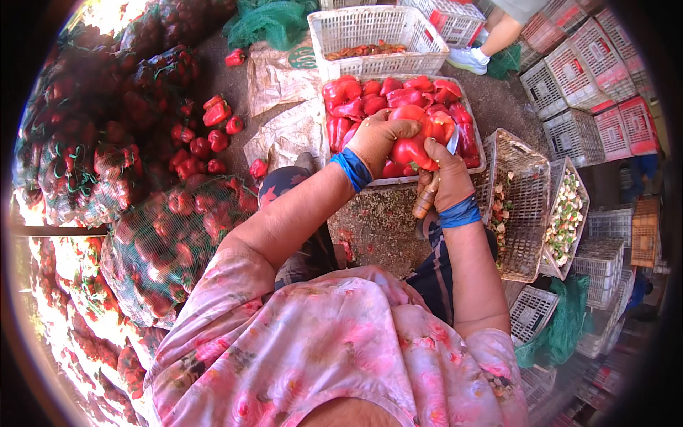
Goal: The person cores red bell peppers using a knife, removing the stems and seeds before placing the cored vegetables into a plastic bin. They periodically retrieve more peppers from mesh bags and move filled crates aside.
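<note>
My left hand (378,140), in a tan glove with a blue band at the wrist, grips a red bell pepper (410,151) over a crate of peppers. My right hand (452,179), gloved and banded alike, holds a knife by its wooden handle (425,202). Part of the knife blade (453,140) shows beside the pepper; the rest is hidden. The right thumb presses against the pepper. Directly below both hands, a white plastic crate (324,133) is heaped with red peppers (341,91), several with hollow, opened tops.
Mesh sacks of red peppers (181,240) crowd the left, with loose peppers (200,147) on the ground. A larger crate (379,26) stands behind. To the right are a dirty crate (520,213), a bin of pepper scraps (564,219) and stacked crates (573,80). Another person's leg (501,37) is near.
</note>
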Tool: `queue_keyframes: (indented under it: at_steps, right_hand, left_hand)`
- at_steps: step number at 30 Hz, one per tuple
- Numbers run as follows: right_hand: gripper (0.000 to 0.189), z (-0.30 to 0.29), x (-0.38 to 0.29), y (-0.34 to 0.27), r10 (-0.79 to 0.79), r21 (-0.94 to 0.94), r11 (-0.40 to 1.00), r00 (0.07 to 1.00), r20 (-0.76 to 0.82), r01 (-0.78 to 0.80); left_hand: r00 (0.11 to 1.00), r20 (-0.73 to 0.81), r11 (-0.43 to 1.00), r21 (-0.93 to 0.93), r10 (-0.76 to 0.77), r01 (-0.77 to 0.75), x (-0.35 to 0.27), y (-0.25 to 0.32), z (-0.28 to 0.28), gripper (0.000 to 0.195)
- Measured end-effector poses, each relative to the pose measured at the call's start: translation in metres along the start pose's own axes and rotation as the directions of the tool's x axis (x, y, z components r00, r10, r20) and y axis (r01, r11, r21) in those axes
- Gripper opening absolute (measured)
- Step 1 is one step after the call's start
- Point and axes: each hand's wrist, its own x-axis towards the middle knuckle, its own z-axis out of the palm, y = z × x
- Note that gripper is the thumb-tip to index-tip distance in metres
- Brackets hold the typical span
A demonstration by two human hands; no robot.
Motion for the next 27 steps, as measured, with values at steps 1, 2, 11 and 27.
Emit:
queue_keyframes:
  at_steps: [1,2,11,27]
  right_hand:
    - [0.032,-0.003,0.007,0.004,0.037,0.057,0.998,0.999,0.03,-0.039]
    - [0.031,-0.005,0.017,0.009,0.042,0.211,0.975,0.987,0.154,-0.074]
    - [0.03,-0.015,0.046,0.011,0.079,-0.249,0.968,0.969,0.236,-0.018]
    - [0.026,-0.05,0.103,0.039,0.17,0.596,0.801,0.975,-0.144,-0.051]
  left_hand:
    - [0.994,0.088,0.989,-0.124,-0.068,0.078,0.013,-0.006,-0.01,0.042]
    - [0.976,0.182,0.957,-0.241,-0.122,0.164,0.028,-0.016,-0.023,0.042]
    - [0.849,0.425,0.819,-0.331,-0.315,0.469,0.075,-0.033,-0.077,0.047]
    - [0.942,0.306,0.924,0.306,0.134,-0.231,0.037,-0.047,-0.025,0.055]
